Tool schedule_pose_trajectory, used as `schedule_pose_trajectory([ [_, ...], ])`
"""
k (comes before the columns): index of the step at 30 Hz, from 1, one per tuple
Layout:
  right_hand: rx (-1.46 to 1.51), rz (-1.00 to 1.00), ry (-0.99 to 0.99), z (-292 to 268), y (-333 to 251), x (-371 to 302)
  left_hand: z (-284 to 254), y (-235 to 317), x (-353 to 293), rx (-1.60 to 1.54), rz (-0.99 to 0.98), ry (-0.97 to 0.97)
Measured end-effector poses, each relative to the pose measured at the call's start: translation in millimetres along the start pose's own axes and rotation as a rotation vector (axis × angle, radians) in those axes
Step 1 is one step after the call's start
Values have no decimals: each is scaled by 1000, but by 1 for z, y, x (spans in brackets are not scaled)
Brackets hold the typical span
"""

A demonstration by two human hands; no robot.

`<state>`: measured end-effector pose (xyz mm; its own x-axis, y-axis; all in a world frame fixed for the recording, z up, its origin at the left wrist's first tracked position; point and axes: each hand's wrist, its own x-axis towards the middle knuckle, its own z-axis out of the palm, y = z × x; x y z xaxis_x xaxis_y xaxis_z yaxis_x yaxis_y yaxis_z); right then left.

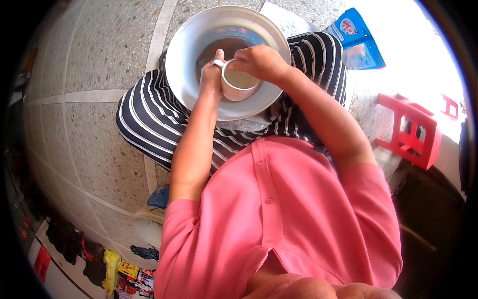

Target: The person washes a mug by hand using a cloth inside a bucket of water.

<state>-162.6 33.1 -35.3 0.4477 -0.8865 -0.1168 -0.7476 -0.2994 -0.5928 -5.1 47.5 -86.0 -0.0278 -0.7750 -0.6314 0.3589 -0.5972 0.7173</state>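
Observation:
A pale metal basin [178, 65] with a coloured print on its inner wall stands between my bent legs, with brownish liquid [206, 54] at its bottom. Over it, a white mug [240, 93] is tilted so that its mouth shows, and the inside looks pale and cloudy. My left hand [211, 78] grips the mug at its handle side, thumb pointing up. From the right, my right hand [264, 62] closes over the mug's rim with curled fingers reaching inside. Those fingertips are partly hidden, and I cannot see whether they hold anything small.
A blue and white pouch [356, 42] lies beyond my right knee. Farther right, a red plastic stool [413, 129] rests on its side. By my left side are a whitish round container [148, 230] and a blue item [158, 196]. Colourful packets [127, 271] lie at lower left.

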Motion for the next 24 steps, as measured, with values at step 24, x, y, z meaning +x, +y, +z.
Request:
schedule_pose_trajectory([
  [24, 1607, 525, 256, 29, -11, -2, 6, 3, 1, -67, -137, 153],
])
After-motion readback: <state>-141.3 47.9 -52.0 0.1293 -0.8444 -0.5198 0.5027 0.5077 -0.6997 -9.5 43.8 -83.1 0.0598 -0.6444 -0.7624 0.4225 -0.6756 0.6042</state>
